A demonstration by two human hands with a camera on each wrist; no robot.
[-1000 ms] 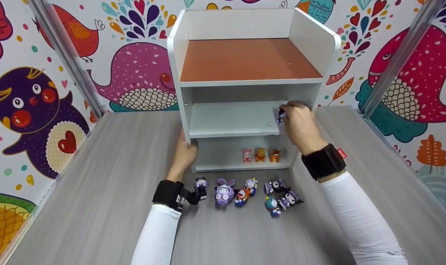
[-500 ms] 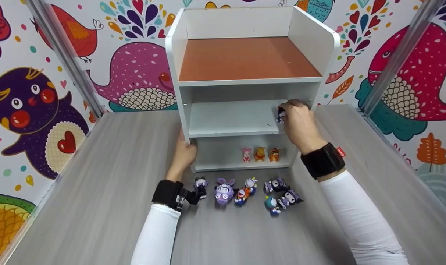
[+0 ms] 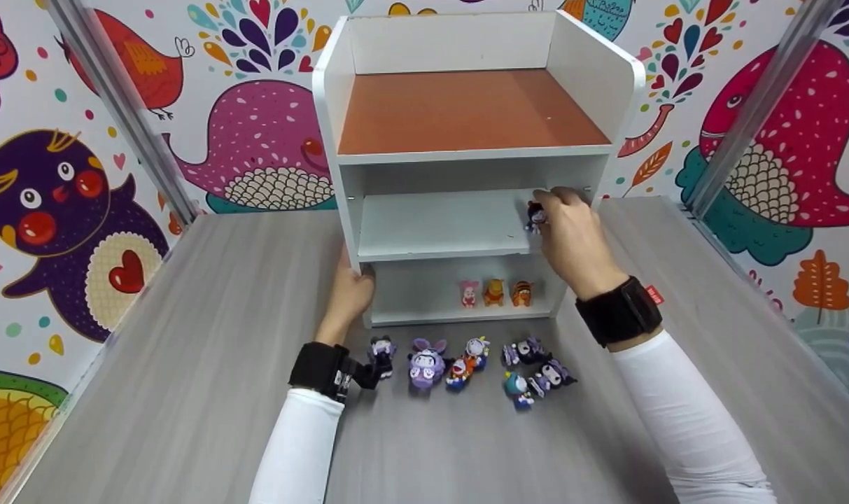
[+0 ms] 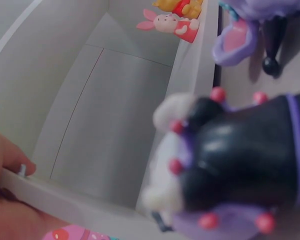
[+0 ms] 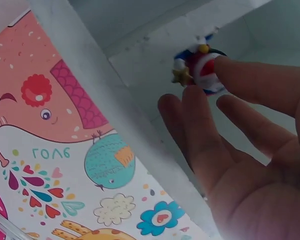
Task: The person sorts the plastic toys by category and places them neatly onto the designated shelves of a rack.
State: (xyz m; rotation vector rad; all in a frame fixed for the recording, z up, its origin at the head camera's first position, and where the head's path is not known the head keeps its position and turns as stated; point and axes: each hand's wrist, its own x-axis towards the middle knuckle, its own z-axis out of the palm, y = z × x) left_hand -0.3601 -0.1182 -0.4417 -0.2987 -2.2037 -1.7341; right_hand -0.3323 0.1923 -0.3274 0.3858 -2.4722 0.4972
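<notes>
A white toy shelf unit (image 3: 441, 256) stands in front of me. My left hand (image 3: 351, 290) grips its left side panel (image 4: 70, 202), thumb inside the front edge. My right hand (image 3: 574, 241) is at the right end of the middle shelf, fingers spread loosely around a small dark-haired figurine (image 3: 534, 217). In the right wrist view this figurine (image 5: 202, 67) shows red, white and blue with a gold star. Fingertips are right beside it, and one overlaps it there. The index finger sits above its head in the head view.
Pink piglet (image 3: 469, 294), yellow bear (image 3: 494, 292) and orange tiger (image 3: 522, 294) figurines stand on the bottom shelf. On the table before the unit are several more, including a purple rabbit-eared figurine (image 3: 426, 364) and a black-and-purple one (image 4: 245, 155) by the left wrist.
My right index finger has lifted slightly off the figurine's head, leaving more of it showing. The figurine keeps its place on the middle shelf. My left hand has not moved.
</notes>
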